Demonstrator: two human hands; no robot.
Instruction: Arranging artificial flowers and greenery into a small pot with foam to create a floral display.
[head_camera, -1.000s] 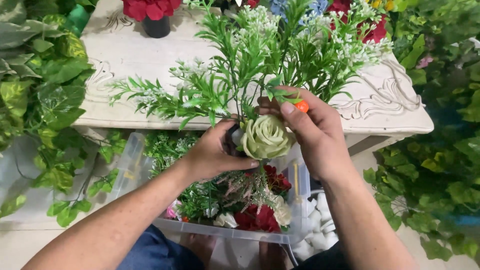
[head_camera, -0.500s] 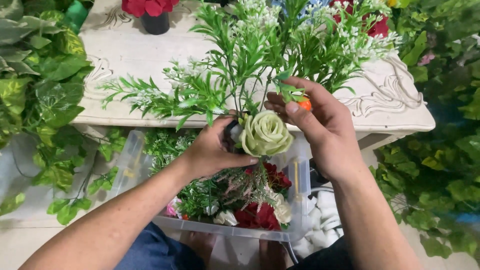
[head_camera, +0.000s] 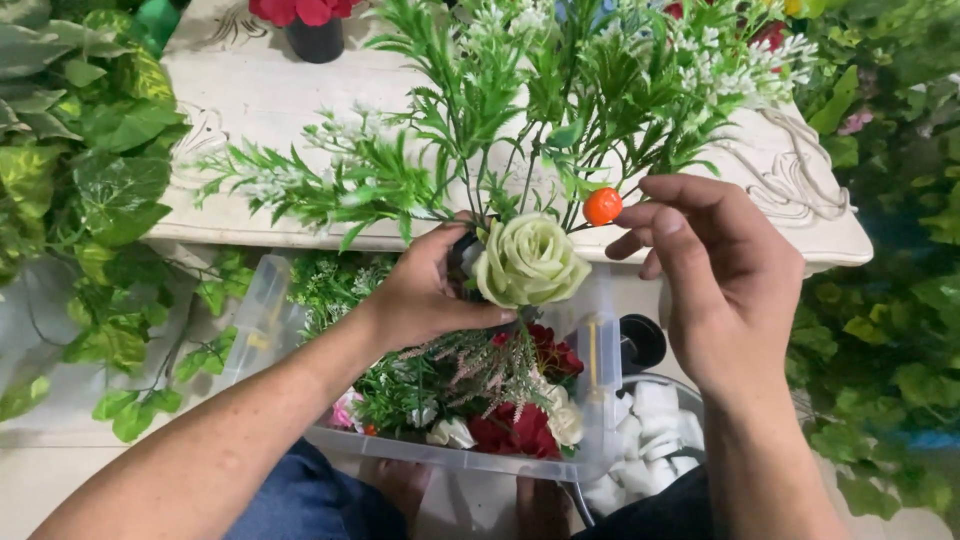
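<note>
Left hand (head_camera: 425, 295) grips the bouquet (head_camera: 520, 200) stems under the rose (head_camera: 530, 260), above the bin (head_camera: 590, 400). Right hand (head_camera: 725, 270) pinches the orange berry (head_camera: 603, 206); best kept light, stems steady.

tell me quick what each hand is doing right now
Left hand: closed around the bunch under the pale green rose.
Right hand: fingertips pinching the small orange berry.

Florist workshop: artificial flowers (head_camera: 520, 420), foliage (head_camera: 90, 180)
</note>
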